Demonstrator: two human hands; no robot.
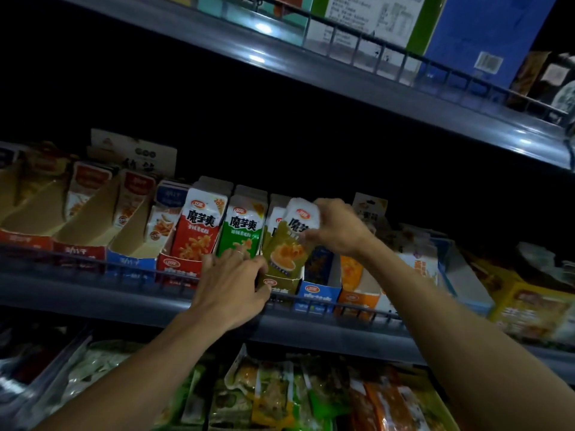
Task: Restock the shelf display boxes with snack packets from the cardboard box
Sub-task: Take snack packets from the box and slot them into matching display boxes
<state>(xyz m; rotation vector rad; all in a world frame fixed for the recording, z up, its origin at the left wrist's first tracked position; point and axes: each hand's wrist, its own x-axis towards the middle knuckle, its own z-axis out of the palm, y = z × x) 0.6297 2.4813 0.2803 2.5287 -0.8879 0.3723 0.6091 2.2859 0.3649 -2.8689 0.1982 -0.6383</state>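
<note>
One olive packet (287,250) pinched in my right hand (337,227); left hand (231,286) gripped the olive display box (280,283) at the shelf's (93,295) front edge.

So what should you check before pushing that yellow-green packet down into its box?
1. Right hand grips the olive packet at its top: ok.
2. Left hand steadies the olive display box at its front: ok.
3. Packet colour matches the box: ok.
4. Packet straight: not ok, it tilts.
5. Room left behind it in the box: cannot tell.
6. Green packets beside it stay upright: ok.
</note>
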